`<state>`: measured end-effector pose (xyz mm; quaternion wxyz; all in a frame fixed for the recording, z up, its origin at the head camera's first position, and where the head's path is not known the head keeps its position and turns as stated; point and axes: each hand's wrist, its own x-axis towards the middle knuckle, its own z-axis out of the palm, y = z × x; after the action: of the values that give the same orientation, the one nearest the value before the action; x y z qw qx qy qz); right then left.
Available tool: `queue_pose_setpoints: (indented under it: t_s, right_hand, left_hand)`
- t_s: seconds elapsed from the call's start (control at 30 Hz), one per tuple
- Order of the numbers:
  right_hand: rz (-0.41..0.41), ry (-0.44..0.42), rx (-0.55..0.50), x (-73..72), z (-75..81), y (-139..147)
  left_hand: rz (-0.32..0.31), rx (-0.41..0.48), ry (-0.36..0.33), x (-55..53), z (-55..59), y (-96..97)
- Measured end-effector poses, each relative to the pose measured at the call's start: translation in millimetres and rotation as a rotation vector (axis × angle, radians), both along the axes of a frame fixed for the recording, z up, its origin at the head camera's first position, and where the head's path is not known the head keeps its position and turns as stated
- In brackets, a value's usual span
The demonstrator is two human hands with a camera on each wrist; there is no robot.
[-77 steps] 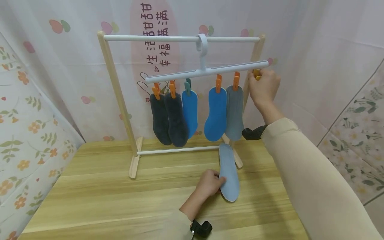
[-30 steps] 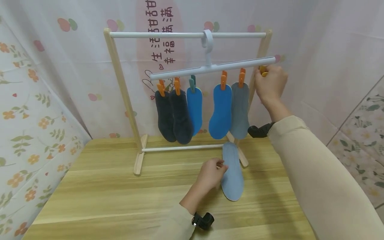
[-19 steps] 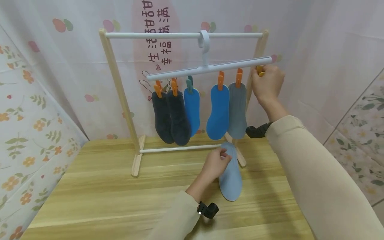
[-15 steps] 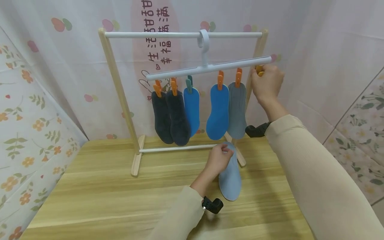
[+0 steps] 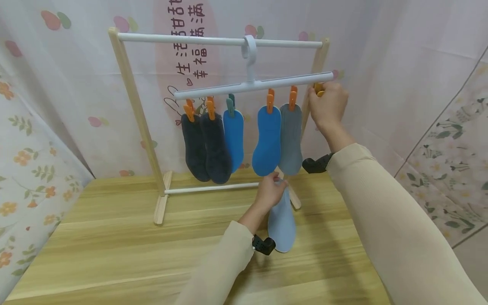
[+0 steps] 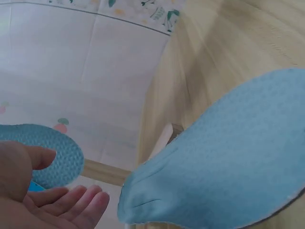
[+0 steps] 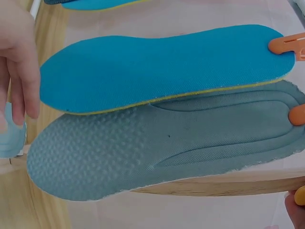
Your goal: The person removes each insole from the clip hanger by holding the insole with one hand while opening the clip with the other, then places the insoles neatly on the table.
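Note:
My left hand (image 5: 270, 191) is above the far end of a loose light grey-blue insole (image 5: 282, 228), which lies on the table by the rack's right foot. The left wrist view shows the fingers extended and apart from this insole (image 6: 209, 162). My right hand (image 5: 329, 103) pinches a yellow clothespin (image 5: 319, 90) under the hanger's right end. A white hanger (image 5: 228, 89) carries two dark insoles (image 5: 218, 152), two blue insoles (image 5: 267, 140) and one grey insole (image 5: 291, 140). Orange clothespins (image 5: 270, 101) and one green clothespin (image 5: 230, 106) hold them.
The hanger hooks over the white top bar of a wooden rack (image 5: 133, 93), tilted with its right end higher. A lower white bar (image 5: 213, 189) runs near the wooden table (image 5: 122, 250). Patterned curtains (image 5: 381, 84) close off the back and sides.
My left hand has left the loose insole's side edge and moved away from me, up to its far end. My right hand keeps its place at the hanger. The head view has shifted slightly.

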<state>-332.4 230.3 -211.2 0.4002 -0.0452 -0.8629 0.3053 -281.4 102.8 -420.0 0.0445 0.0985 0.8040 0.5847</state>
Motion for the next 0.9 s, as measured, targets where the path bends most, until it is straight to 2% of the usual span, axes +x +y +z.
queue_pose_setpoints:
  t_s: [0.13, 0.27, 0.47, 0.67, 0.9]
  right_hand:
    - [0.002, 0.003, 0.001, 0.0, 0.8, 0.3]
    - [-0.003, -0.004, 0.008, 0.3, 1.0, 0.5]
    - [-0.010, -0.016, 0.013, 0.6, -0.4, 1.9]
    - [-0.005, -0.024, 0.009, 2.0, -1.0, 3.7]
    - [0.001, -0.028, -0.004, 0.7, 0.0, -0.6]
  left_hand:
    - [-0.031, 0.008, -0.003, -5.3, 2.0, 2.9]
    - [-0.027, 0.061, -0.058, -6.7, 3.8, 8.9]
    - [-0.036, 0.160, -0.121, -8.6, -3.1, 17.2]
    - [-0.064, 0.170, -0.085, -11.2, -7.4, 20.4]
    - [-0.044, 0.182, -0.064, -19.8, -9.4, 22.8]
